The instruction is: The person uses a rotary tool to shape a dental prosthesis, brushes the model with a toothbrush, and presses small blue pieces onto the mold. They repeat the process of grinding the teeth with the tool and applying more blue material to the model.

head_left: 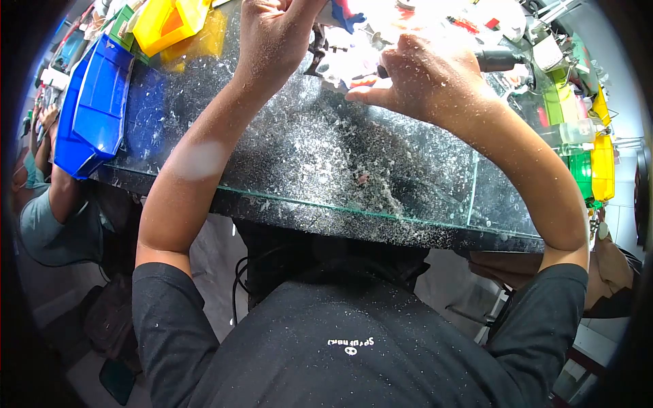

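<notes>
At the top edge, my left hand (279, 41) is closed, its fingertips partly cut off by the frame. A small blue, red and white piece (345, 16) shows at its thumb side, apparently in its grip. My right hand (435, 81) is wrapped round a dark cylindrical rotary handpiece (500, 60), whose rear end sticks out to the right. The handpiece's tip is lost in bright glare. A dark metal fixture (317, 51) stands between my hands. White dust and shavings (326, 156) cover the glass-topped bench (258, 183) and cling to both forearms.
A blue bin (95, 109) and a yellow bin (170, 27) stand at the left. Green and yellow bins (603, 166) and a clear cup (577, 131) are at the right. Cluttered tools fill the back. Another person's arm (61, 194) is at far left.
</notes>
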`<state>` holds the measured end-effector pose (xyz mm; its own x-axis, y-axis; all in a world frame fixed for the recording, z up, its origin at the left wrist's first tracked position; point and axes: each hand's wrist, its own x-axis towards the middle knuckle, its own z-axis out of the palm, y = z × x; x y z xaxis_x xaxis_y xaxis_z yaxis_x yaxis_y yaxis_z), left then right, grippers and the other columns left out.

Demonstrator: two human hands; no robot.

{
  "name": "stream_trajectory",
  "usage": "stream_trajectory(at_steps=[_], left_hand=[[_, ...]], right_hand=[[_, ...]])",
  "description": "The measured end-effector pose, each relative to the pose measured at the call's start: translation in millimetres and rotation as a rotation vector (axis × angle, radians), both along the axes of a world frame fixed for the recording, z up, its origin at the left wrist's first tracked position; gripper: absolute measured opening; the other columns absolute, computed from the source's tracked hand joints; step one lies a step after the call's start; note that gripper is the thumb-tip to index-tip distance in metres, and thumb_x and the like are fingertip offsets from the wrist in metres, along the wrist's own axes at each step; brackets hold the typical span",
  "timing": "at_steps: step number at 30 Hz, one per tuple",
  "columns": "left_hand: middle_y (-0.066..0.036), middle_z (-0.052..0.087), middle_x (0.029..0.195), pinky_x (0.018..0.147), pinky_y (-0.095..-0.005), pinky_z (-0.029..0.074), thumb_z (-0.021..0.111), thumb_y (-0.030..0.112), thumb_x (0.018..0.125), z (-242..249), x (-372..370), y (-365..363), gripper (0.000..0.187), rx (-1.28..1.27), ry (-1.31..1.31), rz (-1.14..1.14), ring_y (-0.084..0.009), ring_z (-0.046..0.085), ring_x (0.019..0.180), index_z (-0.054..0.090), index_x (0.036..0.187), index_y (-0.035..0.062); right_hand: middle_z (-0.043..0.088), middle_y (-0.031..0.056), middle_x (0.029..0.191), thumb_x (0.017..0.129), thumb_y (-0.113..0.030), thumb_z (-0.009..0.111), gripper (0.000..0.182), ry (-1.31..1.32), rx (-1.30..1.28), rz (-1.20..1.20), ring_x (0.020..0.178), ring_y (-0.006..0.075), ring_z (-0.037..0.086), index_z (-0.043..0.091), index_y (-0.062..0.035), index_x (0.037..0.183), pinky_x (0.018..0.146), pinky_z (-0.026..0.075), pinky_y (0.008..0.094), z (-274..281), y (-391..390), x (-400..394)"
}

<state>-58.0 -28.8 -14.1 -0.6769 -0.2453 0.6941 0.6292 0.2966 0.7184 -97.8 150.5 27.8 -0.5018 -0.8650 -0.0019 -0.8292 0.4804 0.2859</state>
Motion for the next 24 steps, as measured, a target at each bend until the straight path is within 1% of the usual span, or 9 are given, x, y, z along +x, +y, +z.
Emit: stream_trajectory(at_steps=[4,5,6,8,9,10,13,21,24], left_hand=[[-0.001,0.057,0.064,0.066,-0.0229,0.043,0.045,0.041,0.099,0.1,0.1,1.7,0.053,0.008,0.009,0.01,-0.0053,0.048,0.061,0.059,0.065,0.0033],[-0.001,0.057,0.064,0.064,-0.0226,0.042,0.045,0.041,0.099,-22.4,-19.9,-18.0,0.053,-0.09,0.138,-0.007,-0.0052,0.048,0.061,0.059,0.065,0.0033],[-0.001,0.057,0.063,0.063,-0.0223,0.042,0.045,0.041,0.099,-61.8,-55.8,-53.2,0.053,-0.187,0.267,-0.024,-0.005,0.048,0.06,0.06,0.066,0.0034],[-0.001,0.057,0.062,0.06,-0.0215,0.04,0.045,0.041,0.099,-62.7,-55.0,-55.0,0.052,-0.195,0.243,-0.011,-0.0046,0.047,0.059,0.06,0.066,0.0035],[0.0,0.057,0.062,0.058,-0.021,0.039,0.045,0.041,0.099,-21.6,-16.7,-20.3,0.052,-0.105,0.092,0.018,-0.0043,0.047,0.058,0.06,0.066,0.0035],[0.0,0.057,0.061,0.056,-0.0206,0.038,0.045,0.041,0.099,1.3,3.8,-0.2,0.052,-0.014,-0.06,0.046,-0.004,0.047,0.057,0.06,0.066,0.0034],[0.0,0.057,0.06,0.052,-0.0196,0.034,0.046,0.04,0.099,0.3,2.5,2.1,0.052,0.01,-0.032,0.045,-0.0034,0.046,0.055,0.06,0.066,0.0032],[0.0,0.058,0.061,0.052,-0.0201,0.035,0.045,0.041,0.099,-0.2,2.0,2.5,0.053,0.0,-0.021,0.057,-0.0036,0.046,0.055,0.06,0.066,0.0035],[-0.001,0.058,0.061,0.052,-0.0204,0.036,0.045,0.042,0.099,-0.1,3.4,1.5,0.053,-0.006,-0.037,0.057,-0.004,0.047,0.055,0.06,0.065,0.0039]], right_hand=[[0.063,0.0097,0.063,0.074,-0.072,0.057,0.07,0.009,-0.058,0.035,0.062,0.0223,0.067,0.071,-0.0038,0.074,0.053,0.054,0.0356,-5.0,2.8,-3.9],[0.063,0.0096,0.063,0.074,-0.072,0.057,0.07,0.008,-0.055,0.043,0.062,0.0223,0.067,0.071,-0.0037,0.074,0.053,0.054,0.0357,-3.3,2.7,-3.4],[0.063,0.0095,0.063,0.074,-0.072,0.057,0.07,0.006,-0.052,0.051,0.061,0.0222,0.067,0.071,-0.0036,0.074,0.053,0.054,0.0357,-2.0,2.4,-3.0],[0.063,0.0094,0.063,0.074,-0.072,0.057,0.069,-0.015,-0.038,0.032,0.061,0.0218,0.067,0.071,-0.0039,0.074,0.052,0.054,0.0351,-0.8,1.8,-3.0],[0.063,0.0094,0.063,0.074,-0.072,0.058,0.069,-0.025,-0.03,0.022,0.06,0.0217,0.067,0.071,-0.004,0.074,0.052,0.054,0.0348,-0.2,1.6,-3.1],[0.063,0.0092,0.063,0.074,-0.072,0.058,0.069,-0.013,-0.023,0.025,0.06,0.0215,0.067,0.072,-0.0043,0.074,0.052,0.054,0.0346,0.8,1.4,-2.8],[0.062,0.0088,0.062,0.073,-0.072,0.058,0.068,0.013,-0.01,0.025,0.06,0.0212,0.066,0.072,-0.0051,0.073,0.053,0.053,0.0341,1.7,0.7,-1.1],[0.063,0.0096,0.062,0.072,-0.072,0.059,0.068,-0.007,-0.075,0.003,0.062,0.0226,0.067,0.072,-0.0045,0.073,0.055,0.054,0.0359,-3.1,2.3,-3.5],[0.062,0.0105,0.062,0.072,-0.07,0.061,0.068,0.011,-0.056,-0.005,0.062,0.0235,0.067,0.071,-0.0035,0.073,0.055,0.054,0.037,-3.2,-0.1,-1.9]])
